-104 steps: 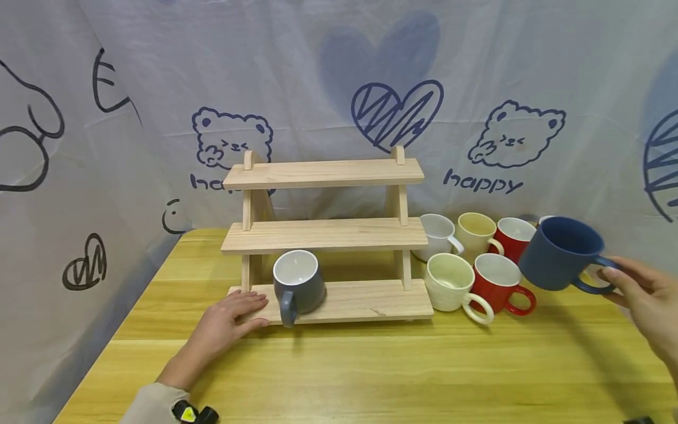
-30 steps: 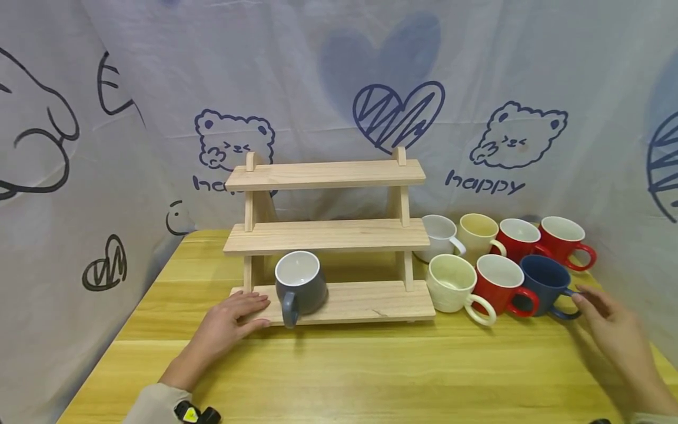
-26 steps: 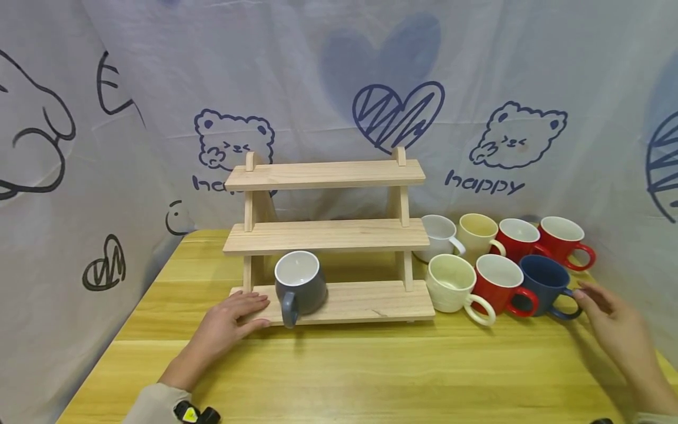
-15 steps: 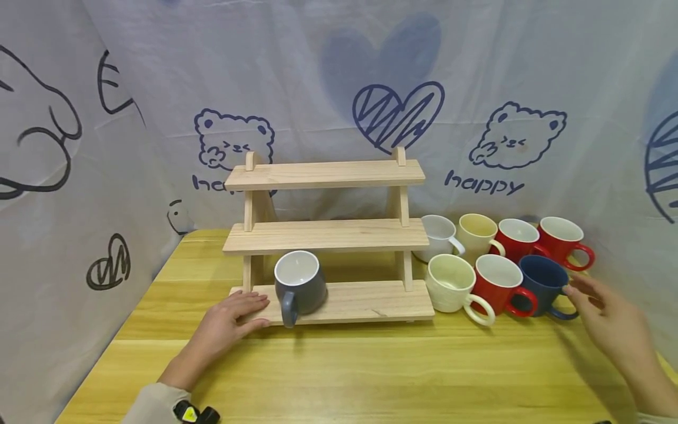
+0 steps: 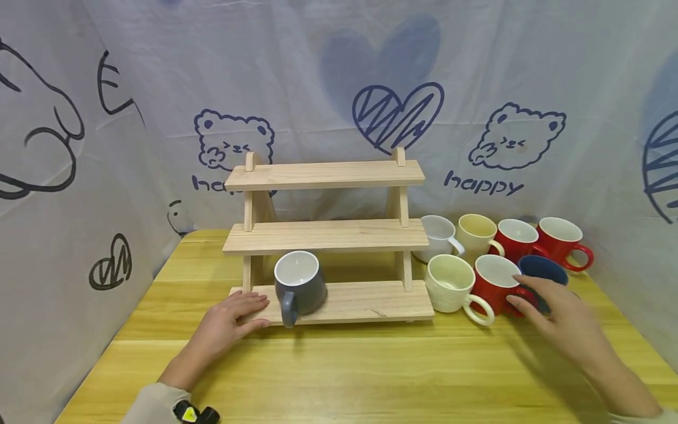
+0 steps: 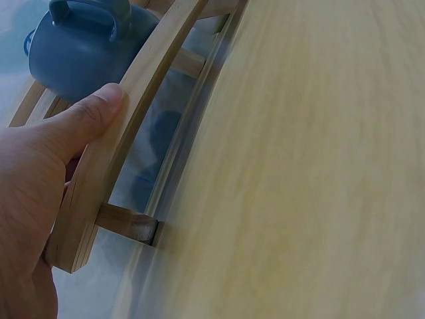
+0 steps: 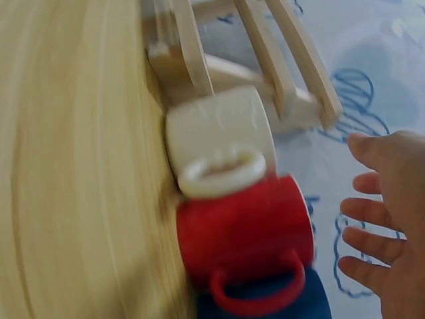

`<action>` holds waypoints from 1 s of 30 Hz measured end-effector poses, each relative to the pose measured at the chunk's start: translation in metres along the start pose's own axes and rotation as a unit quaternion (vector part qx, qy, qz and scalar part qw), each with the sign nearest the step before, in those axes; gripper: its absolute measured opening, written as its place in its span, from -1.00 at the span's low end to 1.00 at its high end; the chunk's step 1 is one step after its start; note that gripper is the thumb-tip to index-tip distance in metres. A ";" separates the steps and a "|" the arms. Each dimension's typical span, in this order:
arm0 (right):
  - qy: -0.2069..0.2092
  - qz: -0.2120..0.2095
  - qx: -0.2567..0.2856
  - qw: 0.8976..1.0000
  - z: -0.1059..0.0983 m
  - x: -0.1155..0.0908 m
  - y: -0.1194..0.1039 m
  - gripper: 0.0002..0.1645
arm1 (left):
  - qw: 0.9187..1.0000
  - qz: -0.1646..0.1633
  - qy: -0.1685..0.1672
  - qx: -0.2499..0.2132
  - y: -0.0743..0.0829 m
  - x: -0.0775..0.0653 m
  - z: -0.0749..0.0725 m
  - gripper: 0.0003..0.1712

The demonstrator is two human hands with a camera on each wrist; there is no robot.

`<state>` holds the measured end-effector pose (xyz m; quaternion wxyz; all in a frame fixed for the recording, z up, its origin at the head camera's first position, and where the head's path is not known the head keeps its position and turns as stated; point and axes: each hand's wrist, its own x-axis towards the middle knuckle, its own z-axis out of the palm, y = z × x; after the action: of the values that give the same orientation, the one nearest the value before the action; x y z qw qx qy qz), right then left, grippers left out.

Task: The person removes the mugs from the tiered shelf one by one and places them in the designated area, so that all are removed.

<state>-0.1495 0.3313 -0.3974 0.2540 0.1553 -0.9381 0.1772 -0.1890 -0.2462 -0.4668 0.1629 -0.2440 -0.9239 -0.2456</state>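
A three-tier wooden display shelf [image 5: 325,235] stands on the table, with a grey-blue mug [image 5: 299,285] on its bottom board. My left hand [image 5: 225,324] grips that board's left end; the left wrist view shows the thumb [image 6: 99,109] along its edge. My right hand [image 5: 567,324] is over the right-hand mugs, fingers apart and holding nothing. It is nearest the front red mug [image 5: 489,288] and partly covers that mug's handle and the dark blue mug [image 5: 542,270]. In the right wrist view the red mug [image 7: 246,232] lies beside the spread fingers.
A cream mug [image 5: 449,285] stands between the shelf and the red mug. Behind are a white mug [image 5: 435,238], a pale yellow mug [image 5: 474,238] and two more red mugs [image 5: 516,235]. A printed curtain [image 5: 318,70] hangs behind the wooden table [image 5: 339,377].
My right hand set the dark blue mug down beside the front red mug, released its handle and moved left toward the red mug. The left hand stayed on the shelf.
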 end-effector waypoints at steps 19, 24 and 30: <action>-0.057 -0.152 0.036 0.986 0.041 0.020 -0.058 -0.30 | 1.000 0.011 0.010 0.004 -0.001 0.000 0.001 -0.50; -0.086 -0.186 0.047 0.978 0.051 0.024 -0.074 -0.31 | 1.000 0.011 0.012 0.001 -0.001 0.000 0.001 -0.50; -0.107 -0.229 0.070 0.965 0.061 0.032 -0.094 -0.30 | 1.000 0.012 0.012 0.002 0.000 0.000 0.000 -0.49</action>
<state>-0.1659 0.2159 -0.4061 0.1744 0.4012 -0.8846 0.1617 -0.1892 -0.2464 -0.4673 0.1773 -0.2520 -0.9193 -0.2448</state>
